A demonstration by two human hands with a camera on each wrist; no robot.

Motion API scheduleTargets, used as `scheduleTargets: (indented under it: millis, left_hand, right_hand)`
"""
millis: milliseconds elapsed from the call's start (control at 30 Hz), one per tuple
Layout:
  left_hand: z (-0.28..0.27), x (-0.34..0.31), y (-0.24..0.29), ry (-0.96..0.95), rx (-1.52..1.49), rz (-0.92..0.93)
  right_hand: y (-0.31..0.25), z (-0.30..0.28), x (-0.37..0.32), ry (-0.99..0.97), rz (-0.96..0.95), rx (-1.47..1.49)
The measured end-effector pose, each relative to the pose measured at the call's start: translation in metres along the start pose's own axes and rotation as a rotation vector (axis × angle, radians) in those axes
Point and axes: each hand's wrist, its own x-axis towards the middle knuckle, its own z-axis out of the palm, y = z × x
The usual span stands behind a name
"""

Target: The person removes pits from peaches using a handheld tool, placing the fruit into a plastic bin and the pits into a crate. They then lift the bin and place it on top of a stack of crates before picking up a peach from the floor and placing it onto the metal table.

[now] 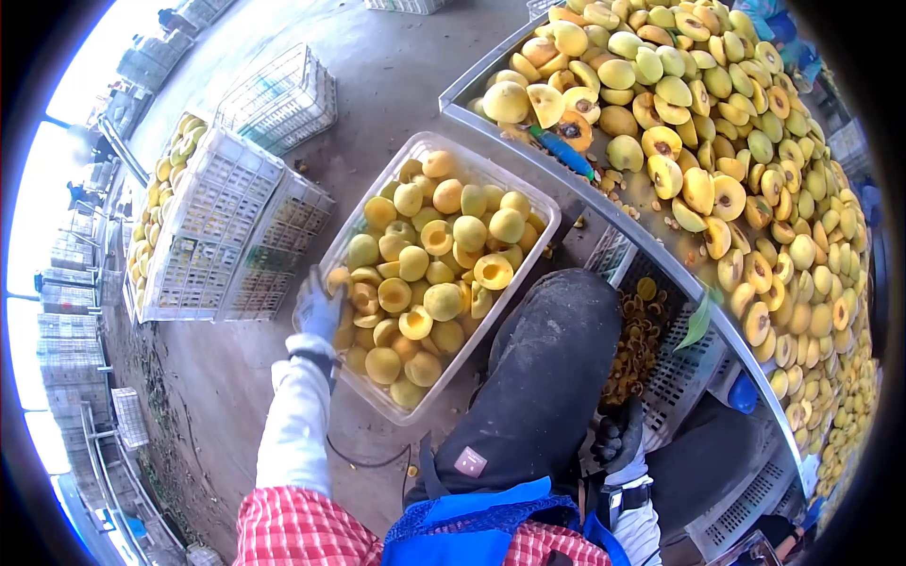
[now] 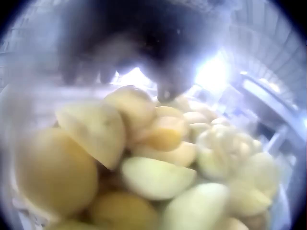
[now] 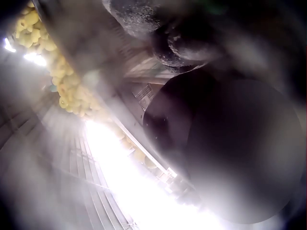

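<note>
In the head view my left hand [image 1: 319, 307], in a grey glove, is at the left rim of a clear plastic tub [image 1: 550, 209] full of halved yellow peaches [image 1: 444, 302]. Its fingers extend toward the fruit at that edge. The left wrist view has the dark, blurred hand [image 2: 139, 48] above the peach halves [image 2: 158, 177], fingers pointing down and apart. My right hand [image 1: 618, 439], in a black glove, hangs beside my thigh with fingers loosely curled, near a crate of brown peach pits [image 1: 634, 354]. No held object shows in it.
A metal-edged table [image 1: 604, 203] heaped with peach halves [image 1: 746, 170] curves along the right. A blue-handled tool [image 1: 563, 153] lies near its corner. White crates [image 1: 208, 226] holding fruit stand left of the tub, with an upturned-looking crate [image 1: 278, 99] behind. A cable [image 1: 368, 462] crosses the floor.
</note>
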Motion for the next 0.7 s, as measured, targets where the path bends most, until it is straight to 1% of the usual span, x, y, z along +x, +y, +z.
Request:
scheduleTargets:
  millis: [33, 67, 133, 200, 267, 367, 400, 467, 500, 533, 600, 667, 700]
  left_hand:
    - [-0.002, -0.015, -0.007, 0.178, -0.158, 0.031]
    - [0.001, -0.035, -0.018, 0.358, -0.318, 0.059]
    - [0.035, -0.080, -0.043, 0.523, -0.699, -0.140]
    - [0.079, -0.126, -0.073, 0.171, -0.821, -0.503]
    - [0.103, -0.159, -0.050, 0.237, -1.396, -0.551]
    - [0.122, -0.152, -0.056, 0.304, -1.309, -0.680]
    - [0.097, -0.147, -0.044, 0.216, -1.335, -0.734]
    - [0.086, -0.138, -0.040, 0.233, -1.339, -0.839]
    - [0.091, -0.138, -0.041, 0.250, -1.355, -0.820]
    - [0.110, -0.136, -0.056, 0.246, -1.404, -0.811]
    - [0.100, -0.134, -0.053, 0.128, -1.252, -0.855]
    - [0.107, -0.126, -0.067, -0.011, -1.265, -0.877]
    - [0.105, -0.126, -0.072, -0.099, -1.263, -0.802]
  right_hand:
    - [0.000, 0.014, -0.006, 0.051, -0.054, -0.057]
    - [-0.001, 0.009, -0.005, 0.051, -0.039, -0.063]
    - [-0.002, -0.006, -0.003, 0.061, -0.019, -0.083]
    - [-0.003, -0.007, -0.004, 0.085, -0.025, -0.109]
    - [-0.001, -0.008, -0.004, 0.099, -0.032, -0.149]
    - [0.003, -0.003, -0.008, 0.145, -0.064, -0.256]
    - [0.005, 0.001, -0.011, 0.169, -0.080, -0.296]
    - [0.009, 0.004, -0.014, 0.272, -0.121, -0.337]
    - [0.010, 0.006, -0.016, 0.298, -0.119, -0.322]
    - [0.010, 0.009, -0.018, 0.302, -0.130, -0.319]
    - [0.011, 0.014, -0.023, 0.303, -0.141, -0.314]
    - [0.013, 0.016, -0.026, 0.298, -0.140, -0.308]
    - [0.014, 0.013, -0.025, 0.282, -0.137, -0.314]
